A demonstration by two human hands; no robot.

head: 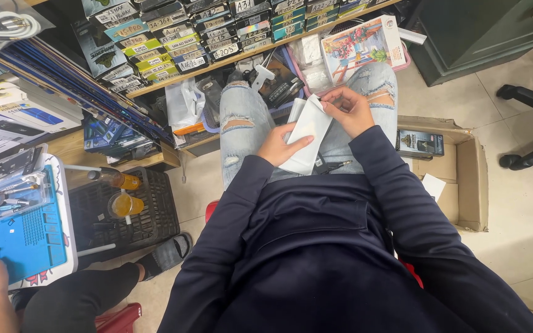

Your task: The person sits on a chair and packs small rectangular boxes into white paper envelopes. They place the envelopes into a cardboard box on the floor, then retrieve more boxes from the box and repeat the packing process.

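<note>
Lap serves as the desk here — the flat white paper envelope (306,132) rests on the thighs, left hand (280,147) pressing it flat, open-fingered, while right hand (348,108) fingers pinch its top edge — steadying it.

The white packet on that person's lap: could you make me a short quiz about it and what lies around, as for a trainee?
1. True or false: both hands touch the white packet.
2. Which hand pinches the packet's top edge?
A. left hand
B. right hand
3. What stands on the floor to the person's right, holding a small dark box?

Key
1. True: the left hand lies flat on it and the right hand's fingers hold its upper edge.
2. B.
3. An open cardboard box.
</note>
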